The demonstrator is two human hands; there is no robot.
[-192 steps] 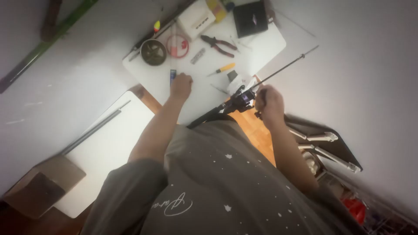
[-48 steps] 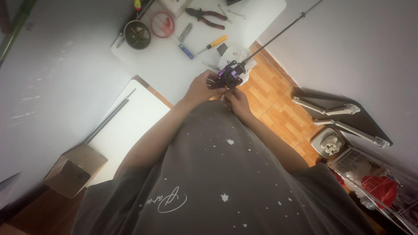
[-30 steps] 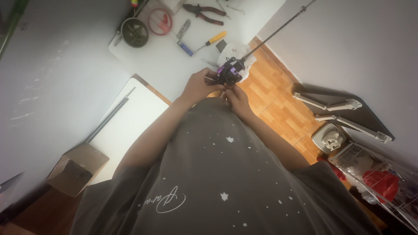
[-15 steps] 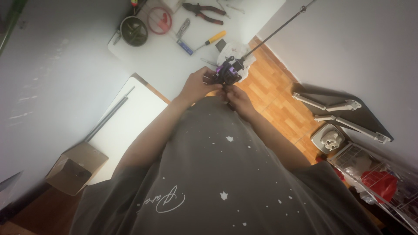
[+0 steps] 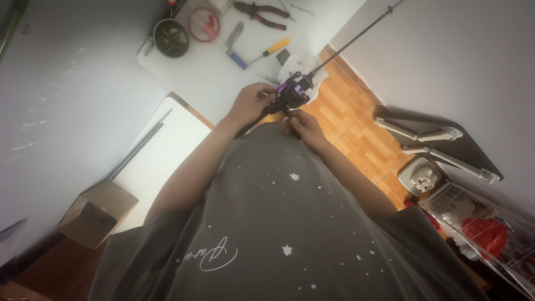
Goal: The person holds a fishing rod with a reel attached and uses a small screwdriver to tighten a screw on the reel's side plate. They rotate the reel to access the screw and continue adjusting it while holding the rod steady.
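One fishing rod with one dark reel, gripped by left hand over the desk near edge; right hand pinches beneath, fingertips hidden; one pair of pliers, one screwdriver at the far edge, partly cut off.

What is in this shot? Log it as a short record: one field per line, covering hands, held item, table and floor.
left hand: grips the reel from the left side
right hand: fingers at the underside of the reel
reel: dark with purple parts, mounted on the rod, held close to the body
rod: thin, dark, runs up and right past the table edge
table: white; holds pliers, screwdriver, round tin
floor: orange wood
box: cardboard, lower left
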